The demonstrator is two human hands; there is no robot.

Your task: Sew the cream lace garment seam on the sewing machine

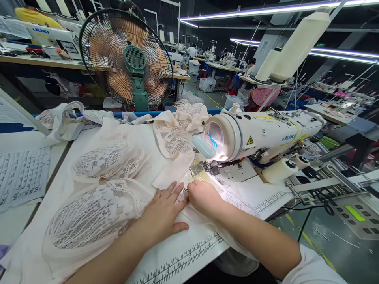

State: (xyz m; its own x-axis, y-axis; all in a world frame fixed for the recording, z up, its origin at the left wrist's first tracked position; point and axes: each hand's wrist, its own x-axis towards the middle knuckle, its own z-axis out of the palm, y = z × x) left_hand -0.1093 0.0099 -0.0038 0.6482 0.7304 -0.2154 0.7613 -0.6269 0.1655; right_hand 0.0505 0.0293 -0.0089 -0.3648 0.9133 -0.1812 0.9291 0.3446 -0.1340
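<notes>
My left hand (167, 207) lies flat with its fingers spread on pale fabric (174, 171) in front of the sewing machine (251, 134). Close beside it, my right hand (205, 197) is closed, knuckles up, near the machine's needle area. A small dark piece shows between the two hands, too little of it to name; what the right fingers grip is hidden. White lace fabric (237, 197) runs out from under the right hand and drapes over the table's front edge. To the left of my left hand lie cream lace bra cups (97, 213).
A large fan (134, 59) stands behind the table. More lace pieces (183, 118) lie along its back edge. Thread cones (280, 171) stand at the right, near a control panel (355, 215). Written sheets (23, 177) lie at left. A printed ruler (183, 260) runs along the front edge.
</notes>
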